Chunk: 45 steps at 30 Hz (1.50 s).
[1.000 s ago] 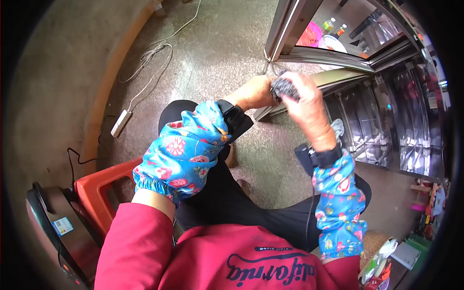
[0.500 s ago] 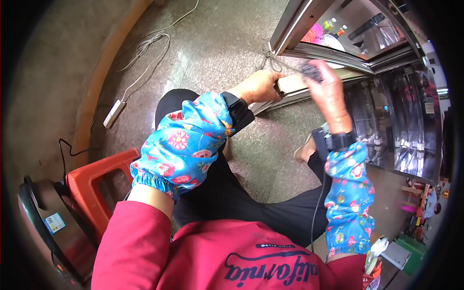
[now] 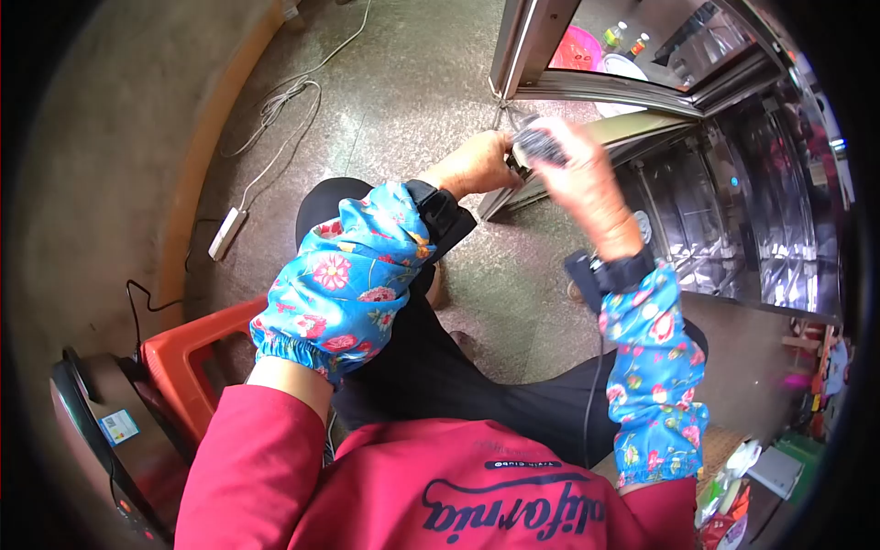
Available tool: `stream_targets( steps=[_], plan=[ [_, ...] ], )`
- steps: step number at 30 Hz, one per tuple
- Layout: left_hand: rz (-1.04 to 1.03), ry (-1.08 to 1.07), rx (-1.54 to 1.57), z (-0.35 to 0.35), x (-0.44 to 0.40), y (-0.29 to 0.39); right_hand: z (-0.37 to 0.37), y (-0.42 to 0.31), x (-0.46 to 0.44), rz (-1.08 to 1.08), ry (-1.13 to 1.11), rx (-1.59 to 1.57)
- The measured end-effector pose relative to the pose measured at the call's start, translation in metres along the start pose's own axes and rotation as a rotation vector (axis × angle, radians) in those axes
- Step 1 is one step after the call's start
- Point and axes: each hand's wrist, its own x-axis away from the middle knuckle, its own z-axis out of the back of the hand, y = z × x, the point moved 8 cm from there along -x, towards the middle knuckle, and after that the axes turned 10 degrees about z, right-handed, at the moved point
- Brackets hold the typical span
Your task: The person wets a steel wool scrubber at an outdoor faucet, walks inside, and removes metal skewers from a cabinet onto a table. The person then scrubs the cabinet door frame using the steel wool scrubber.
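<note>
My right hand is closed around a dark grey, bunched scouring pad; motion blurs the fingers a little. The pad lies over the near end of a pale-topped cabinet door edge; whether it presses on the surface I cannot tell. At that same end my left hand grips the door's corner, its fingertips partly hidden. Both forearms wear blue flowered sleeves and black wrist straps.
A metal-framed glass cabinet stands at upper right, with bottles seen through the glass. Shiny dark panels lie right. A white cable with a power strip runs along the floor. At left is an orange stool.
My right hand has moved left along the door edge with the scouring pad, towards my left hand. My left hand has shifted slightly left in view, still at the corner.
</note>
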Motion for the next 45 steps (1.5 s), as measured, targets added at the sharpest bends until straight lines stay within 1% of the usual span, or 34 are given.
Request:
stream_targets(
  steps=[1, 3, 5, 6, 7, 9, 11, 12, 15, 16, 17, 18, 19, 20, 21, 23, 24, 25, 27, 28, 29, 30, 31, 33, 34, 36, 37, 38, 39, 40, 41, 42, 43, 45],
  plan=[
    [0.052, 0.000, 0.047, 0.005, 0.004, 0.006, 0.014, 0.027, 0.006, -0.045, 0.039, 0.006],
    [0.066, -0.048, -0.032, 0.007, 0.011, 0.013, 0.056, 0.062, 0.012, -0.222, 0.015, 0.186],
    [-0.046, 0.027, -0.006, 0.018, 0.017, 0.024, 0.093, 0.084, 0.032, -0.381, 0.129, -0.022],
    [-0.014, 0.080, -0.122, 0.026, 0.019, 0.029, 0.107, 0.088, 0.044, -0.391, 0.262, -0.213],
    [0.012, 0.103, -0.067, 0.041, 0.027, 0.043, 0.113, 0.089, 0.059, -0.469, 0.477, -0.555],
    [-0.055, 0.079, 0.142, 0.059, 0.030, 0.072, 0.113, 0.073, 0.082, -0.503, 0.666, -0.991],
    [-0.057, -0.061, 0.572, 0.057, 0.034, 0.099, 0.103, 0.079, 0.106, -0.540, 0.684, -1.114],
    [-0.027, -0.076, 0.626, 0.053, 0.035, 0.108, 0.098, 0.074, 0.107, -0.544, 0.667, -1.137],
    [-0.103, -0.211, 0.725, 0.023, 0.037, 0.133, 0.084, 0.057, 0.100, -0.532, 0.620, -1.170],
    [-0.106, -0.245, 0.689, 0.010, 0.036, 0.136, 0.081, 0.051, 0.097, -0.534, 0.561, -1.145],
    [-0.060, -0.227, 0.626, 0.000, 0.035, 0.138, 0.079, 0.046, 0.094, -0.535, 0.508, -1.120],
    [-0.071, -0.180, 0.471, -0.008, 0.032, 0.138, 0.076, 0.043, 0.092, -0.544, 0.469, -1.081],
    [-0.033, -0.158, 0.423, -0.015, 0.029, 0.135, 0.075, 0.043, 0.091, -0.534, 0.498, -1.082],
    [0.006, -0.138, 0.376, -0.022, 0.026, 0.134, 0.078, 0.048, 0.096, -0.540, 0.610, -1.030],
    [-0.007, -0.173, 0.349, -0.032, 0.024, 0.138, 0.082, 0.053, 0.105, -0.547, 0.727, -0.971],
    [0.127, -0.079, 0.592, -0.040, 0.015, 0.126, 0.081, 0.056, 0.120, -0.449, 0.944, -0.994],
    [0.157, -0.049, 0.598, -0.034, 0.020, 0.122, 0.070, 0.052, 0.120, -0.409, 0.974, -0.955],
    [0.193, -0.085, 0.533, -0.038, 0.020, 0.121, 0.067, 0.050, 0.122, -0.375, 1.003, -0.924],
    [0.160, -0.128, 0.608, -0.041, 0.021, 0.119, 0.054, 0.029, 0.118, -0.329, 1.017, -0.841],
    [0.117, -0.161, 0.603, -0.047, 0.021, 0.122, 0.049, 0.027, 0.117, -0.350, 0.952, -0.810],
    [0.074, -0.192, 0.598, -0.052, 0.022, 0.125, 0.052, 0.025, 0.120, -0.399, 0.965, -0.668],
    [0.096, -0.250, 0.547, -0.055, 0.022, 0.123, 0.057, 0.024, 0.117, -0.406, 0.971, -0.638],
    [0.089, -0.255, 0.531, -0.048, 0.024, 0.121, 0.062, 0.023, 0.112, -0.410, 0.973, -0.605],
    [0.070, -0.354, 0.343, -0.045, 0.029, 0.122, 0.069, 0.032, 0.109, -0.416, 0.853, -0.553],
    [0.099, -0.409, 0.252, -0.036, 0.039, 0.122, 0.075, 0.039, 0.112, -0.403, 0.851, -0.436],
    [0.196, -0.453, 0.179, -0.015, 0.055, 0.115, 0.081, 0.082, 0.133, -0.488, 0.899, -0.349],
    [0.243, -0.384, 0.125, 0.004, 0.059, 0.105, 0.084, 0.105, 0.147, -0.531, 0.941, -0.283],
    [0.320, -0.253, 0.110, 0.021, 0.052, 0.078, 0.088, 0.118, 0.154, -0.509, 0.984, -0.267],
    [0.357, -0.057, 0.132, 0.044, 0.047, 0.054, 0.091, 0.124, 0.157, -0.488, 1.025, -0.254],
    [0.328, 0.073, 0.164, 0.058, 0.042, 0.037, 0.096, 0.121, 0.151, -0.440, 0.986, -0.151],
    [0.298, 0.201, 0.198, 0.069, 0.038, 0.025, 0.092, 0.121, 0.144, -0.405, 0.960, -0.125],
    [0.317, 0.263, 0.181, 0.065, 0.036, 0.020, 0.088, 0.118, 0.135, -0.325, 0.946, -0.034],
    [0.282, 0.210, 0.174, 0.050, 0.037, 0.030, 0.086, 0.112, 0.125, -0.241, 0.928, 0.056],
    [0.254, 0.067, 0.321, 0.019, 0.030, 0.024, 0.085, 0.111, 0.117, -0.299, 0.891, 0.148]
  ],
)
